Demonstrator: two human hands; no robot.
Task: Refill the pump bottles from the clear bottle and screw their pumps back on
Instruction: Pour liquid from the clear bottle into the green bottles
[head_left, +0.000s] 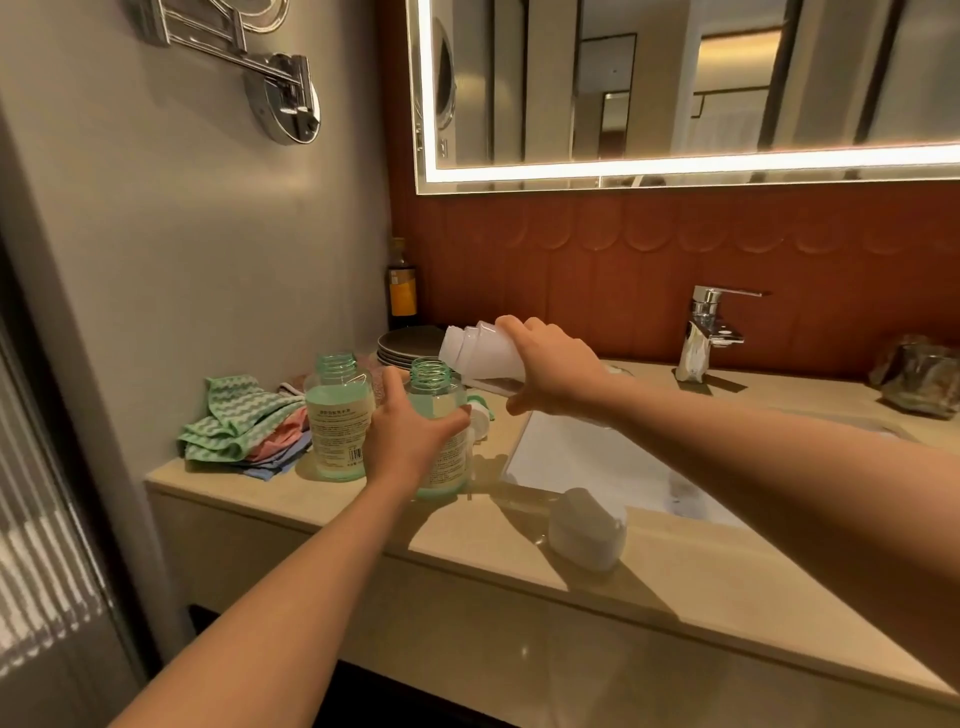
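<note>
Pale green plastic, see-through, makes up the two pump bottles standing upright left of centre on the beige stone worktop (467, 551). Both have bare threaded necks, with no pumps on them.

The left pump bottle (337, 415) stands free, with pale liquid well up its body. The right pump bottle (432, 373) stands just beside it. The left hand (410, 431) is clamped on it, thumb and fingers curled round its middle. How full this one is I cannot tell.

Above it and a little to its right, the right hand (556, 369) grips the clear bottle (478, 351) near its base. That bottle looks milky. It is tipped almost level, with its mouth pointing towards the left of the frame, over the open neck of the held bottle but not touching it. Whether anything is running out I cannot tell.

A white and green piece (482, 413), seemingly a pump top, lies on the worktop just right of the held bottle.

- **Left of the bottles:** a heap of green, pink and blue cloths (244, 421).
- **Behind them:** a stack of dark plates (408, 343) and, in the corner, a dark bottle with a yellow label (401, 288).
- **Right of centre:** the white sink basin (587, 457) is sunk into the worktop, with a chrome tap (711, 319) behind it.
- **Front edge:** a small white lump (587, 530) sits below the basin.
- **Upper right:** a lit mirror (675, 88) fills that part of the frame.
</note>
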